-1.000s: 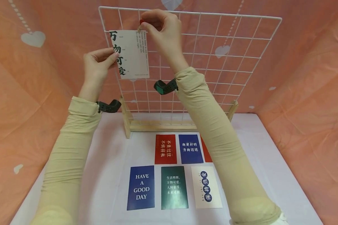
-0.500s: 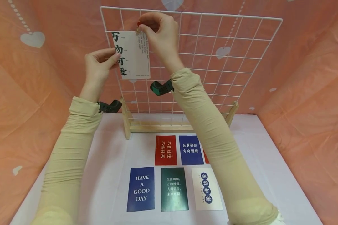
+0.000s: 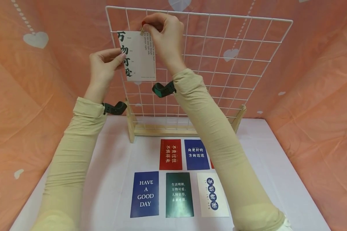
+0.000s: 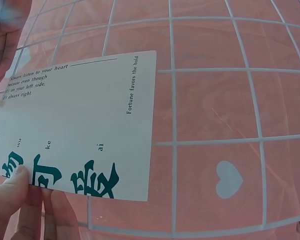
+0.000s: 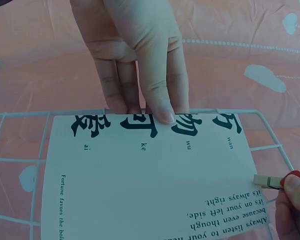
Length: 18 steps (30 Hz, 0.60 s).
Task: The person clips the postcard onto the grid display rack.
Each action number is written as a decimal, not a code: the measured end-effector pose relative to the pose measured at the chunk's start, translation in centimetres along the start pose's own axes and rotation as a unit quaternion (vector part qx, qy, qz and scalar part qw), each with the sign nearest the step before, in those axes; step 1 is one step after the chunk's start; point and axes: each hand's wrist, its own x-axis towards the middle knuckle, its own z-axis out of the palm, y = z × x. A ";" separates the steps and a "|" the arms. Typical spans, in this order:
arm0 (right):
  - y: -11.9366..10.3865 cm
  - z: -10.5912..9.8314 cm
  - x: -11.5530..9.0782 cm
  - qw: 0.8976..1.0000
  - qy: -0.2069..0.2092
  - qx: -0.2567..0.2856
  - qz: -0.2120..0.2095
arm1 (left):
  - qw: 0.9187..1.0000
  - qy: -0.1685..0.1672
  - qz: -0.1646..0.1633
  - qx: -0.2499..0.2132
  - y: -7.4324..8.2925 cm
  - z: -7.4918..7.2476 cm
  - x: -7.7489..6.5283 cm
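While the left hand (image 3: pixel 104 64) pinches a white rectangular paper card (image 3: pixel 143 62) by one side, the right hand (image 3: pixel 167 37) pinches a red-topped wooden clothespin (image 5: pixel 266 181) at the card's top edge; behind — white wire grid (image 3: pixel 219 15); card best kept flush for a sure bite.

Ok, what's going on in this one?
A person's left hand pinches the left edge of a white postcard in front of a white wire grid panel. The right hand holds a wooden clothespin at the postcard's top edge; whether it grips is unclear. Six other cards lie on the table.
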 end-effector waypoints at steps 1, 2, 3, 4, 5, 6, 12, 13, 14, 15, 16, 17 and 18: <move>0.0 0.0 0.0 1.000 0.001 -0.004 -0.003 | 1.000 0.001 0.000 0.001 0.0 0.0 0.1; 0.0 0.1 0.1 1.000 0.002 -0.005 0.000 | 1.000 0.001 0.001 0.003 0.0 0.0 0.1; 0.0 0.1 0.2 1.000 0.002 -0.008 0.000 | 1.000 0.002 0.001 0.005 0.0 0.0 0.1; 0.0 0.1 0.2 1.000 0.002 -0.011 -0.002 | 1.000 0.002 0.002 0.006 -0.1 0.0 0.2; 0.0 0.2 0.3 1.000 0.001 -0.013 -0.001 | 1.000 0.003 0.003 0.008 -0.1 0.0 0.2; 0.0 0.2 0.3 1.000 0.000 -0.016 -0.003 | 1.000 0.003 0.003 0.007 -0.1 0.0 0.2; -0.2 0.4 0.4 1.000 -0.002 -0.027 -0.011 | 1.000 0.002 0.005 0.010 0.1 -0.1 0.3; -0.2 0.4 0.4 1.000 -0.002 -0.027 -0.013 | 1.000 0.001 0.005 0.010 0.1 -0.1 0.3; -0.3 0.4 0.4 1.000 -0.003 -0.027 -0.012 | 1.000 0.001 0.005 0.010 0.1 -0.1 0.3; -0.3 0.4 0.4 1.000 -0.005 -0.028 -0.013 | 1.000 0.001 0.004 0.011 0.0 -0.1 0.3; -0.3 0.5 0.4 0.999 -0.007 -0.030 -0.012 | 1.000 0.000 0.003 0.009 0.0 -0.1 0.2; -0.3 0.5 0.4 0.999 -0.009 -0.031 -0.014 | 1.000 0.001 0.001 0.007 0.0 -0.1 0.2; -0.3 0.6 0.4 0.999 -0.012 -0.032 -0.015 | 1.000 0.002 0.000 0.006 0.0 -0.1 0.2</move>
